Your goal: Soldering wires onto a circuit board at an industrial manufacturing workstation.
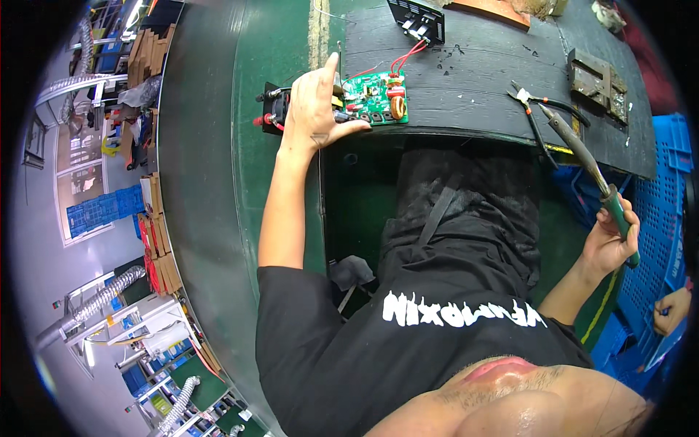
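A green circuit board with a copper coil and small parts lies at the near edge of the dark work surface. My left hand grips it from the left, thumb along its near edge and fingers reaching across; the palm hides part of it. Beside that hand is a black panel with red and black terminals. Red wires run from the board to a black vented panel farther back. Off to the right, my right hand is closed around the green handle of a soldering iron, its tip pointing toward the table.
Cutting pliers with black and orange handles lie near the table's right part. Behind them is a worn metal block. Blue plastic crates stand at the right. Another person's hand shows at the right rim.
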